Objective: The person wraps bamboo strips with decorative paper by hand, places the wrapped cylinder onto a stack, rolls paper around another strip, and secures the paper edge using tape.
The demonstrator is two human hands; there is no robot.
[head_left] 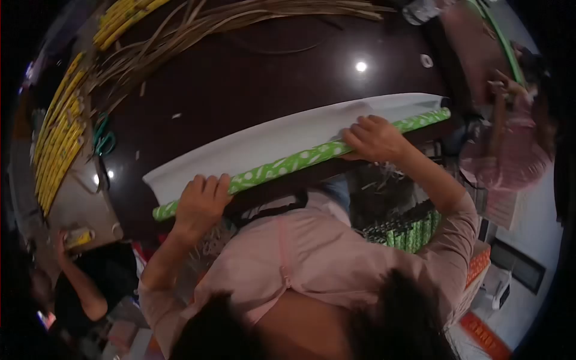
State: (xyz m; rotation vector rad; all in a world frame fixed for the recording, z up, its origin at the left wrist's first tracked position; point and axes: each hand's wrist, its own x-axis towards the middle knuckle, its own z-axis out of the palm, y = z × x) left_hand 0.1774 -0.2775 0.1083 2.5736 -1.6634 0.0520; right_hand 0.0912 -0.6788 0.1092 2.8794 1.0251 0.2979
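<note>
"Start at the left. What reaches you over there?"

"I see slim yellow patterned rolls point(60, 147), then teal-handled scissors point(103, 138) near the left edge of a dark, glossy table point(258, 84)."

"And the left hand point(205, 201)?"

"It lies over a long, thin roll of green paper with white markings point(288, 164), close to the roll's left end. Its fingers are bent across the top, but the thumb is hidden from me, so I can't tell whether it pinches the roll or just presses it."

"How does the roll lie?"

"At the table's near side, in front of the wearer's body. From my view, its long axis slants from lower left to upper right, passing under all 2 hands. A curved, plain white sheet point(240, 144) spreads along its far side."

"Which hand is nearer an end?"

"The left, as I judge it. The right hand point(372, 139) sits farther in from the right end, fingers curled over the roll; again, I can't confirm a pinch."

"And its looks?"

"Bright green and slender, nearly straight with a slight bow, scattered with white blobs and leaf-like marks."
</note>
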